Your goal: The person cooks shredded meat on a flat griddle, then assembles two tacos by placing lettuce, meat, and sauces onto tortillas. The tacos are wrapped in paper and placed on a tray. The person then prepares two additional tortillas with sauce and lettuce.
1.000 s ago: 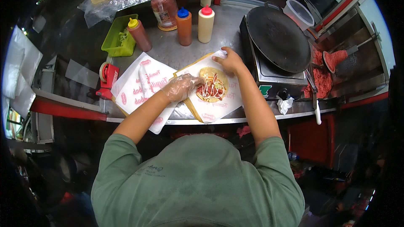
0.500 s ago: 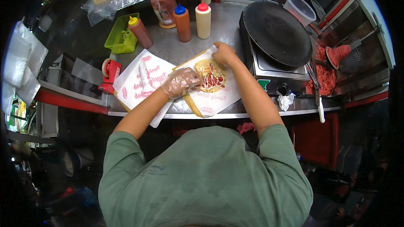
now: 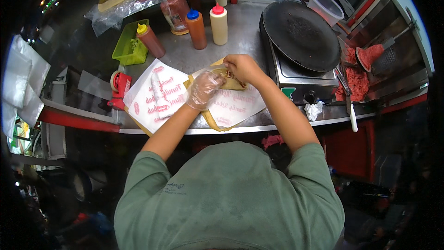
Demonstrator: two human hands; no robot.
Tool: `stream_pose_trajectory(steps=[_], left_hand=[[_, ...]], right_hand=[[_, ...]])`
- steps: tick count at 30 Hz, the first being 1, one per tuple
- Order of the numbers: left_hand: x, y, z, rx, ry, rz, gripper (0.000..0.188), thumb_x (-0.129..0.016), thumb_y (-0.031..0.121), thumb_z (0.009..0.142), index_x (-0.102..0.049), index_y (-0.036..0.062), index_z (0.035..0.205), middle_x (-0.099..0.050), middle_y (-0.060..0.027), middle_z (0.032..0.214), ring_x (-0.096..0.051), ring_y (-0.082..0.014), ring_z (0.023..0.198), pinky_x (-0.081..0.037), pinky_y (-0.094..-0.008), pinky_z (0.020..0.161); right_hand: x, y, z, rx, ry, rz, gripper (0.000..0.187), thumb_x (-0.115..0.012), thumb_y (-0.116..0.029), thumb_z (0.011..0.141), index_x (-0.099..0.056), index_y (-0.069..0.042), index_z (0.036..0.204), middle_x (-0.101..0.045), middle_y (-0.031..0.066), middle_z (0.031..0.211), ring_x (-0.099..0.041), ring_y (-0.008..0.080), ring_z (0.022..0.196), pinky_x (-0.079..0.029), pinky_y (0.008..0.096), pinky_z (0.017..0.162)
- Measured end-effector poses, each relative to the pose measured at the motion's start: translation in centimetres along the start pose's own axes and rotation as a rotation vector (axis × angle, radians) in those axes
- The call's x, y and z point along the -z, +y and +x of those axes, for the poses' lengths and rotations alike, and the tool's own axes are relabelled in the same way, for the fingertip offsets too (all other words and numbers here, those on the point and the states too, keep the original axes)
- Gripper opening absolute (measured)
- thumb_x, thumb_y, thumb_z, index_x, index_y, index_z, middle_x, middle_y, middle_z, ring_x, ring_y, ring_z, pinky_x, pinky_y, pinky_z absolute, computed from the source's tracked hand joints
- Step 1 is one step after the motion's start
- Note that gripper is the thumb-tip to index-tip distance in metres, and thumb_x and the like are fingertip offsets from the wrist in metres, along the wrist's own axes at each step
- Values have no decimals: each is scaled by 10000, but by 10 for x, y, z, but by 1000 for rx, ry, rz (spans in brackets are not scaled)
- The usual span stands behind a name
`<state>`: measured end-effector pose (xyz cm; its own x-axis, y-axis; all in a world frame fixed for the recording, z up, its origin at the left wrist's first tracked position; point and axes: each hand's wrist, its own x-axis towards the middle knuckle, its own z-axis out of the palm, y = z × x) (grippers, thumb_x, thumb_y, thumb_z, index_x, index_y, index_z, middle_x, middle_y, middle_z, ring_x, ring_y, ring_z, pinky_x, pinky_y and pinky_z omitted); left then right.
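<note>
A filled flatbread (image 3: 235, 83), folded over with some filling showing at its edge, lies on printed wrapping paper (image 3: 233, 109). My left hand (image 3: 205, 90), in a clear plastic glove, is closed on the flatbread's left end. Bare, my right hand (image 3: 243, 68) pinches at its far edge with fingers bent; whether paper is in that pinch too is hard to see. Left of my gloved hand lies a second stack of printed paper (image 3: 143, 95) with a rolled paper-wrapped item (image 3: 162, 95) on it.
Three squeeze bottles, one yellow-capped (image 3: 151, 40), one blue-capped (image 3: 196, 30) and one red-capped (image 3: 218, 25), stand behind the papers. A green tub (image 3: 122, 48) and a red tape dispenser (image 3: 121, 88) are at left. On the right are a black griddle (image 3: 300, 37), shredded meat (image 3: 358, 83) and a white-handled knife (image 3: 353, 118).
The flatbread, open and showing sauce before, is now folded over. My right hand has come from the paper's far corner in toward the flatbread; my left hand has shifted slightly right.
</note>
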<state>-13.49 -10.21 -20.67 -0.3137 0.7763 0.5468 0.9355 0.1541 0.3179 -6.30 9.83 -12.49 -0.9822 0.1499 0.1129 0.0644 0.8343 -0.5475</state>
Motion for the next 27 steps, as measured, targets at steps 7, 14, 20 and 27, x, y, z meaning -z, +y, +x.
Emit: stream_pose_trajectory(steps=[7, 14, 20, 27], left_hand=[[23, 22, 4, -48, -110, 143, 302, -807, 316, 821, -740, 116, 1037, -684, -84, 924, -654, -320, 937, -511, -467, 856], [27, -4, 23, -247, -96, 135, 276, -801, 357, 829, -692, 173, 1004, -658, -46, 1109, -634, -277, 1088, -479, -441, 912], [21, -13, 56, -336, -397, -30, 225, -749, 265, 867, -698, 102, 1014, -681, -96, 1119, -640, -343, 1078, -494, -484, 934], [12, 12, 19, -239, -442, -162, 374, -687, 253, 953, -615, 50, 1259, -678, -184, 1136, -643, -384, 1073, -530, -477, 955]], right_hand=[[-32, -5, -58, 254, 250, -47, 132, -669, -104, 880, -738, -74, 989, -726, 203, 849, -717, 367, 856, -554, 477, 946], [-20, -2, -35, -132, 140, 107, 262, -722, -189, 894, -707, -83, 1132, -729, 237, 1030, -701, 429, 996, -550, 473, 962], [-11, 37, 12, -493, 164, -228, 743, -823, -370, 862, -501, -69, 1460, -603, 239, 1380, -558, 402, 1314, -467, 511, 1072], [-36, 32, -13, -93, 472, -270, 584, -813, -259, 857, -575, -72, 1356, -603, 178, 1310, -543, 365, 1260, -413, 524, 1062]])
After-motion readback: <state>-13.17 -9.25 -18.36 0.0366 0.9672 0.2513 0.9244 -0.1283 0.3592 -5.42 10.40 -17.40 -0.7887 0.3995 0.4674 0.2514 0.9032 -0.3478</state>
